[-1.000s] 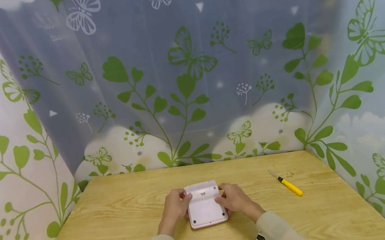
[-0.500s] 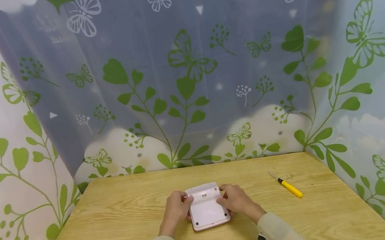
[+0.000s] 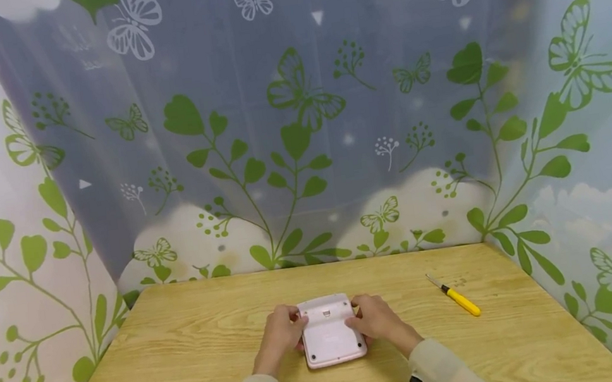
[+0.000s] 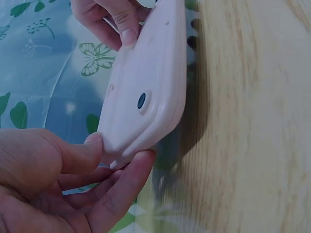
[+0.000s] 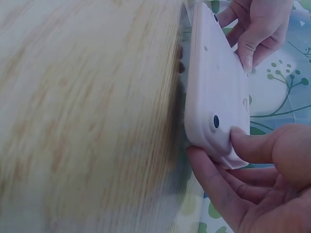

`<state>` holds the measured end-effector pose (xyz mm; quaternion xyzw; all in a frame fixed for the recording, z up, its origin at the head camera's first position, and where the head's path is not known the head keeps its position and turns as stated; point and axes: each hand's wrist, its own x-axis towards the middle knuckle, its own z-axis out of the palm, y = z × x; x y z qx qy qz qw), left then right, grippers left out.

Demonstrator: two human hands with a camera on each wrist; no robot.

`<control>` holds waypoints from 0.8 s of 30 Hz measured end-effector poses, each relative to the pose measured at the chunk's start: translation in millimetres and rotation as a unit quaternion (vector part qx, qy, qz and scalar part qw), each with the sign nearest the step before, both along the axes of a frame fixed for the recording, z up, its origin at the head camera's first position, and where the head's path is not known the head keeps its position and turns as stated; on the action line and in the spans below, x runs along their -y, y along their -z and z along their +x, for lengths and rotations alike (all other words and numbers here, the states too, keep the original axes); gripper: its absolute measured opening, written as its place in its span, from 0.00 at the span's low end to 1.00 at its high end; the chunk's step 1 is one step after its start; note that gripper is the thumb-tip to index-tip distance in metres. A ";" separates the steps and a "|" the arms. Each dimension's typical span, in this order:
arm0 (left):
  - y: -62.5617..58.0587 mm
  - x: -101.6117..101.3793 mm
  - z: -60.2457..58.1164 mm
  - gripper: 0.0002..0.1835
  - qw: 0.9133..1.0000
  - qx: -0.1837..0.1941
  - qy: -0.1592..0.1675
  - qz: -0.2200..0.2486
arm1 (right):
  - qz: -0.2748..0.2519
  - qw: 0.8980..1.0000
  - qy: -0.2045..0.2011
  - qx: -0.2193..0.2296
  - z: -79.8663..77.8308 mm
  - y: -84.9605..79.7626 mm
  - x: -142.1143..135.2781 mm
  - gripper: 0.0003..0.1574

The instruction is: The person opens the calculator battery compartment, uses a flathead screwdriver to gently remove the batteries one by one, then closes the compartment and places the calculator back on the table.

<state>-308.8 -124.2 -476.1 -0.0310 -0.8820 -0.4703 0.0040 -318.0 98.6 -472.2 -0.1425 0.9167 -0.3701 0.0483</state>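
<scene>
Between the hands (image 3: 281, 333) (image 3: 376, 318), a pale-pink case (image 3: 333, 341) shows black feet (image 4: 141, 101).

A pale yellow wood-grain tabletop (image 3: 199, 350) fills the lower part of the head view, its straight far edge at 12 o'clock and its sides spreading wider toward 6. Between 2 and 3 o'clock from its middle lies a yellow-handled screwdriver (image 3: 458, 298), tip toward 10 and handle end toward 4, with a few specks (image 3: 460, 281), too small to identify, near its 1 o'clock side. At the middle, whether the pale pink device (image 3: 334, 340) touches the wood is unclear.
</scene>
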 end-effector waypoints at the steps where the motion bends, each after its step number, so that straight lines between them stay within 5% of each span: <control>1: 0.3 0.0 0.2 0.05 1.000 0.003 0.001 -0.002 | 0.000 1.000 0.000 0.004 0.3 1.0 0.2 0.21; 24: -0.5 -0.6 -0.7 0.08 1.000 0.018 -0.015 0.007 | 0.006 1.000 0.014 0.025 -1.6 -0.6 4.0 0.18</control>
